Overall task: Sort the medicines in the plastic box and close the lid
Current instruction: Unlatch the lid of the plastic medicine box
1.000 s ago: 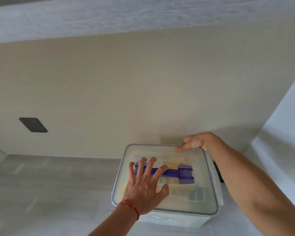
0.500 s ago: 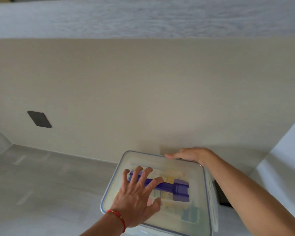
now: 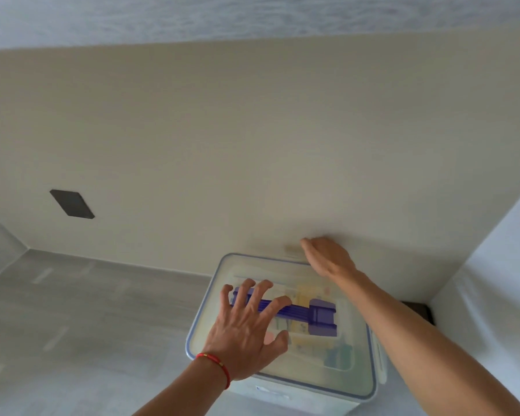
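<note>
Now we are at the closing step: the plastic box (image 3: 297, 394) sits at the lower centre of the frame on the table (image 3: 72, 325), its translucent lid (image 3: 354, 382) on top, medicines (image 3: 305, 333) dimly visible beneath. Our left hand (image 3: 246, 334) presses flat with spread fingers over the blue handle (image 3: 308, 315). Our right hand (image 3: 327, 256) hovers relaxed at the far edge, gripping nothing. Next, we judge, come the side latches (image 3: 380, 360).

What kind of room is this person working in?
Probably a room in a home: a plain beige wall, a grey wood-look floor, and a household plastic box of medicines.
</note>
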Demonstrator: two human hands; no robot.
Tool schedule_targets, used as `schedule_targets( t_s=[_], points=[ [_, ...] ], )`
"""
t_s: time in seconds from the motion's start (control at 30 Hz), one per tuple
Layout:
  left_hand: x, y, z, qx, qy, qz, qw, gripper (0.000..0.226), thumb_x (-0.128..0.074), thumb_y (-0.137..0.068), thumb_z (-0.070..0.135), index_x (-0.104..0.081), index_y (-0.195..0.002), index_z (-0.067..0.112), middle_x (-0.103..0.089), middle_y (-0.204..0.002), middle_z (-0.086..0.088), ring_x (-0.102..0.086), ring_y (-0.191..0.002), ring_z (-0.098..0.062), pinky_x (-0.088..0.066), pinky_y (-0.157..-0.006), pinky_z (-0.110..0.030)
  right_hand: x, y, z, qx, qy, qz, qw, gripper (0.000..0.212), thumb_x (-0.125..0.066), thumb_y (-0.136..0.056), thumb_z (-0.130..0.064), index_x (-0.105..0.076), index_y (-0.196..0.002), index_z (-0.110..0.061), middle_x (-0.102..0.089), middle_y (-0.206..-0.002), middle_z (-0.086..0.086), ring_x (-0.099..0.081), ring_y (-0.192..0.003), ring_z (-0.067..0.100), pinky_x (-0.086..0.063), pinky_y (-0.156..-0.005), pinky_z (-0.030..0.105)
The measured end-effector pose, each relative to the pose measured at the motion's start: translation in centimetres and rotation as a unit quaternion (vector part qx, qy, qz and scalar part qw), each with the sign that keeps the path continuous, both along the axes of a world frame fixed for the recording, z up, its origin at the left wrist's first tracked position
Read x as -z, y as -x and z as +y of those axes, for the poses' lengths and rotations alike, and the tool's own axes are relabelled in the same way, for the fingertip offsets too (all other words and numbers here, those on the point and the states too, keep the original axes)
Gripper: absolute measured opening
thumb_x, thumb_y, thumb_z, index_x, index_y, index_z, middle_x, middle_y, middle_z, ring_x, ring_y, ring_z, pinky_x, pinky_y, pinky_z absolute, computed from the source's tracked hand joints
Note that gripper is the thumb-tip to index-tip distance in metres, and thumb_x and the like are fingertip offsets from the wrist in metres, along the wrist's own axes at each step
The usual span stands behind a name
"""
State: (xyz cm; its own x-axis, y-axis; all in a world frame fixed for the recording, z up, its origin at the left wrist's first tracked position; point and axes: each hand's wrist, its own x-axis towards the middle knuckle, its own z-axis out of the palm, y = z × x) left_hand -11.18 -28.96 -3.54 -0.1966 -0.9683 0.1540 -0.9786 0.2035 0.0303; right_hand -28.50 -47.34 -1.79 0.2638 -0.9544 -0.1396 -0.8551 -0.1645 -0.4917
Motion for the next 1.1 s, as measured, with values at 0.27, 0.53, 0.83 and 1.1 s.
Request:
schedule_targets(
  t_s=[0.27,0.53,0.83,1.1],
  points=[
    [-0.1,0.0,0.3,0.003,0.009,-0.007,1.0,0.049,-0.038,-0.088,0.064,-0.04,-0.133,0.045,-0.041,-0.144,0.003,-0.042,-0.131,-0.032,-0.031,-0.104,-0.059,1.2,1.4,3.4,-0.08,0.139,0.071,0.984,0.076,-0.052,-0.09,-0.065,-0.038,-0.151,-0.021,-0.05,-0.14,0.007,-0.044,-0.132,0.029,-0.035,-0.113,0.044],
    [-0.3,-0.4,0.0,-0.003,0.016,0.044,0.999,0.049,-0.046,-0.082,0.062,-0.047,-0.127,0.043,-0.046,-0.139,0.009,-0.043,-0.128,-0.024,-0.031,-0.103,-0.05,2.0,-0.1,10.7,-0.052,0.124,0.072,0.988,0.059,-0.039,-0.104,-0.049,-0.022,-0.159,-0.035,-0.021,-0.168,-0.001,-0.01,-0.158,0.021,-0.008,-0.127,0.053],
    [-0.4,-6.3,-2.7,-0.3,-0.062,0.453,0.837,0.054,-0.067,-0.084,0.02,-0.049,-0.133,0.009,-0.054,-0.131,-0.016,-0.053,-0.117,-0.035,-0.042,-0.101,-0.038,2.8,-0.9,18.5,-0.039,0.133,0.157,0.978,0.069,-0.005,-0.095,-0.069,-0.011,-0.16,-0.044,-0.005,-0.172,-0.008,-0.001,-0.159,0.027,-0.001,-0.125,0.058],
    [-0.8,-11.0,-4.7,-0.284,-0.302,0.465,0.782,0.075,-0.079,-0.067,0.065,-0.065,-0.103,0.001,-0.071,-0.094,-0.014,-0.07,-0.085,-0.032,-0.059,-0.08,-0.047,2.3,-1.2,18.7,-0.028,0.13,0.162,0.978,0.067,-0.006,-0.094,-0.068,-0.019,-0.156,-0.046,-0.012,-0.171,-0.009,-0.005,-0.158,0.027,-0.004,-0.126,0.058]
  ],
)
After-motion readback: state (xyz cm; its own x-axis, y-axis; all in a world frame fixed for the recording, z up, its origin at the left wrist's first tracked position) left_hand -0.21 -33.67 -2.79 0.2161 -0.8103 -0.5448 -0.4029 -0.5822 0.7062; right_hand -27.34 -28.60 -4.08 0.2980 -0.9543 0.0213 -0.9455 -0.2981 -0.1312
